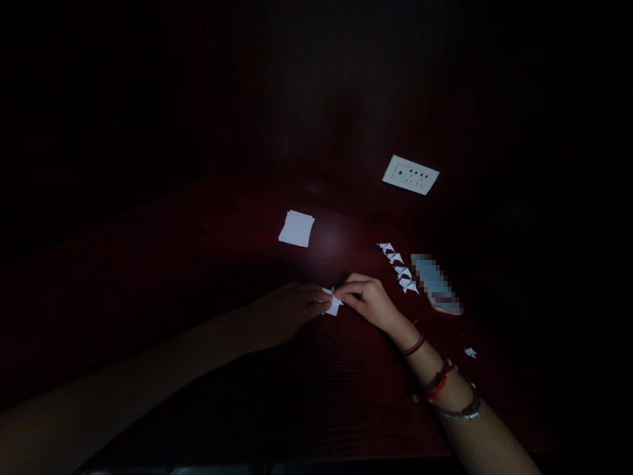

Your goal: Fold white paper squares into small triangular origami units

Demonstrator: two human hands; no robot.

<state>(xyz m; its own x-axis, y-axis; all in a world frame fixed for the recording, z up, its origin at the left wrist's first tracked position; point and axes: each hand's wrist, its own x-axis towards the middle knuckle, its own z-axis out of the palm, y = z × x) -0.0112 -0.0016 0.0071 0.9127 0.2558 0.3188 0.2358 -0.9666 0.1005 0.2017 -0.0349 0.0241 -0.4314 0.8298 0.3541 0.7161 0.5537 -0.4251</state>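
A small white piece of folded paper (332, 307) lies on the dark red table (341, 369), partly covered by my fingers. My left hand (291, 310) comes in from the left and holds the paper's left side with its fingertips; a ring shows on one finger. From the right, my right hand (368, 297) pinches a raised flap of the same paper between thumb and fingers. Several small folded paper shapes (403, 271) stand in a slanting row to the right of my right hand. Poor light hides the finer folds.
A stack of white square paper sheets (297, 229) lies behind my hands. A phone-like object (438, 284) with a blurred-out screen lies right of the row. Small white scraps (470, 353) are near my right forearm. A wall socket (410, 175) sits beyond.
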